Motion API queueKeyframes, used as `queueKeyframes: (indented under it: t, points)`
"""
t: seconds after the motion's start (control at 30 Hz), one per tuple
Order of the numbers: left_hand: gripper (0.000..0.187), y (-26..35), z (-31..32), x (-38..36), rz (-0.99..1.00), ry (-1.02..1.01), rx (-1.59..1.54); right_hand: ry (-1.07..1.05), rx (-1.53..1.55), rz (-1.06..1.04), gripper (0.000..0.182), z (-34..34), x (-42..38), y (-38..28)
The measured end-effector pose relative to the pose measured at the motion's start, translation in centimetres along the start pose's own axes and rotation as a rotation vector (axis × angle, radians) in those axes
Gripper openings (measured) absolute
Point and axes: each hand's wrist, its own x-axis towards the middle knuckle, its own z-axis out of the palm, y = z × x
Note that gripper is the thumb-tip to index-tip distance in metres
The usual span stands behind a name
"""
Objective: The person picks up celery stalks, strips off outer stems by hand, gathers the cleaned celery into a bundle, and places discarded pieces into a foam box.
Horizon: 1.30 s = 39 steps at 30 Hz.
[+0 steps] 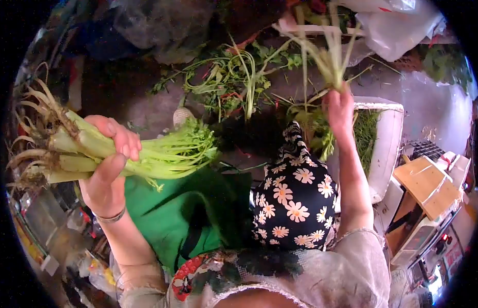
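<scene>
Centrally, bunch: leafy green stalks (131, 154) held level at left, muddy roots outward, leaves toward the middle.
Left hand: (108, 169) clenched round the stalks near the roots, likely keeping dirt away from the lap.
Right hand: (340, 110) raised, pinching a few thin stems (329, 56).
Below: green cloth (167, 215), flowered fabric (293, 205).
Beyond: trimmings (233, 77) strewn on ground; white crate (385, 143) at right.

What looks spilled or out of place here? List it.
Loose green stems and leaves lie scattered over the ground beyond the hands, not bundled. The left hand grips a tidy bunch of rooted greens; the right hand holds up thin stalks beside the white box. Nothing looks damaged.
</scene>
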Motion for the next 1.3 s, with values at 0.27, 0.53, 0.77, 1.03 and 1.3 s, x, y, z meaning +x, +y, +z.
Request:
queueKeyframes:
  t: [0.27,0.53,0.77,1.03,1.3]
  points:
    - [0.034,-0.1,-0.5,0.2,-0.027,0.009,-0.028,0.425,-0.563,-0.026,0.023,-12.7,-5.6,11.5]
    - [0.033,0.3,-1.8,-0.2,0.010,0.182,0.109,-0.968,-1.380,0.402,0.022,-16.4,-16.6,18.8]
    - [0.031,0.2,-1.9,-0.2,0.094,0.476,0.243,-0.582,-1.199,-0.105,0.022,-9.0,-4.2,4.2]
    - [0.029,0.0,-1.8,-0.3,0.046,0.377,0.197,-0.715,-0.866,-1.069,0.019,14.2,0.1,2.3]
    - [0.028,1.1,1.2,-0.8,0.045,0.404,0.187,-0.688,-0.910,-1.180,0.012,17.3,0.3,7.0]
